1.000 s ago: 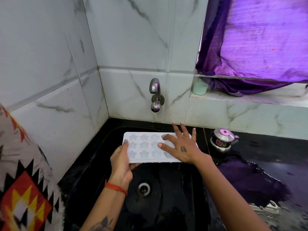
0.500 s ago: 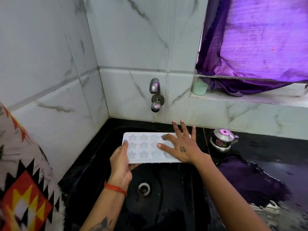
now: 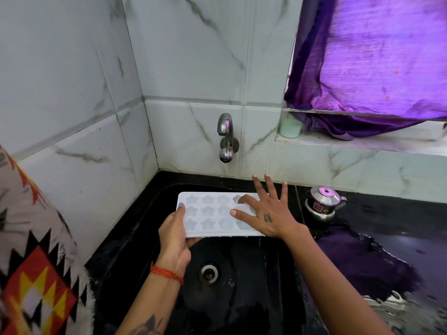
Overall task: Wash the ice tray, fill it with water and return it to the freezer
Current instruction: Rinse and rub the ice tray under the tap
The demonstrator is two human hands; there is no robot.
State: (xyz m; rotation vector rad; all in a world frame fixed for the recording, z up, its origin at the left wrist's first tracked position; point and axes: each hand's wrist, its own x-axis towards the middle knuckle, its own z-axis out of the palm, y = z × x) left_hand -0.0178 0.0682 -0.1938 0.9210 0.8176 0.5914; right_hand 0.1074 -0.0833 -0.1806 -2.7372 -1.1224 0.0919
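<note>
A pale ice tray (image 3: 208,215) with star-shaped cells is held level over the black sink (image 3: 242,298), below the wall tap (image 3: 226,137). My left hand (image 3: 174,238) grips the tray's left end, thumb on top and fingers underneath. My right hand (image 3: 264,213) lies flat on the tray's right part with its fingers spread and straight, covering several cells. No water runs from the tap.
A small steel kettle (image 3: 323,204) stands on the wet black counter to the right of the sink. A green cup (image 3: 290,128) sits on the window ledge under a purple curtain (image 3: 375,56). A patterned cloth (image 3: 36,262) hangs at the left. The drain (image 3: 209,274) lies below the tray.
My right hand has shifted slightly over the tray's right cells. The tray and my left hand stay where they were.
</note>
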